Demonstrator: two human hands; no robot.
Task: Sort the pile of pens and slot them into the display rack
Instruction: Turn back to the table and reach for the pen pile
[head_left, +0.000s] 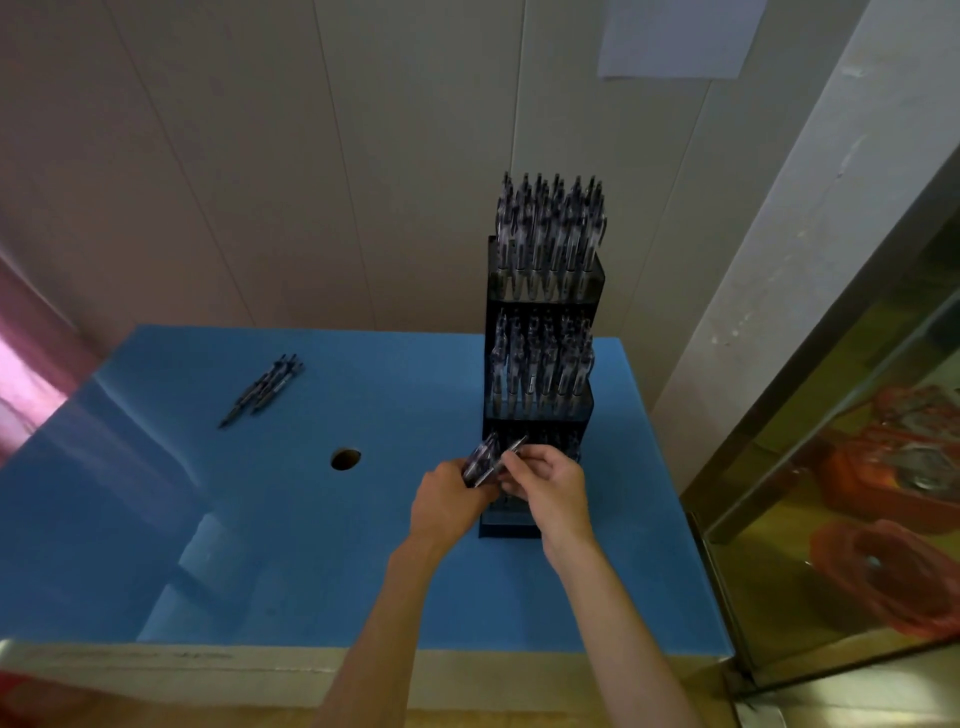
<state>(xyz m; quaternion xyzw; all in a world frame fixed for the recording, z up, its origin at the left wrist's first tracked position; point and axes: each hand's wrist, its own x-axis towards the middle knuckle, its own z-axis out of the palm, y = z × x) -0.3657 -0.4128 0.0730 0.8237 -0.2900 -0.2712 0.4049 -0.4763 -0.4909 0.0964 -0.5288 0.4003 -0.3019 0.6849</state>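
Head view, tiered black rack (540, 405), slim pens (480, 462)

A single head-worn wide-angle camera supplies the only view, so no second view overlaps it. It looks forward and steeply down from above the near edge of the blue table (363, 545), facing the panelled wall (260, 182) at 12 o'clock. Both forearms enter from 6 o'clock, and the left hand (447, 501) and right hand (545, 488) sit near frame centre at close range. The display rack (540, 410) stands just beyond, toward 1 o'clock. Wide-angle distortion bends the vertical lines at the frame edges.
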